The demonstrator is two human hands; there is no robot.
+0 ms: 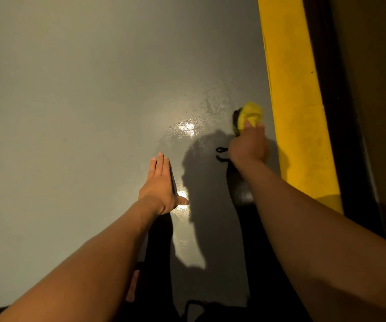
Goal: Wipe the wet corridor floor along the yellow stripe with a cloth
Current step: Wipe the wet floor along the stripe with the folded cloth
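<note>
Head cam, looking down at grey floor (71, 112). Right hand (248, 147) is out front, fingers curled round a bunched yellow cloth (250, 116), pressing it onto the floor just beside the yellow stripe (296, 101), on the stripe's left edge, not quite touching it as far as I can tell. Cloth's a wad, so no clean long axis; the bulk pokes away from the person, up-frame past the knuckles, w/ a darker patch on its left side. Hand's a bit blurred. Black cords (221, 154) loop out beside the right wrist; can't tell what they belong to.

Stripe's long axis runs up-frame to down-frame, leaning slightly left at the top; dark wall (373, 112) along its right side.

Left hand (161, 189) flat on the floor, palm down, fingers straight and together pointing up-frame, thumb out to the right. Holding nothing. Well apart from the cloth.

Wet patch (187, 127) btwn the two hands: bright glare, droplets and streaks trailing up toward the cloth. Second glare spot right by the left thumb. Person's shadow (201, 194) falls across the floor btwn the arms. Dark trousers (159, 252) show under the forearms at bottom.
</note>
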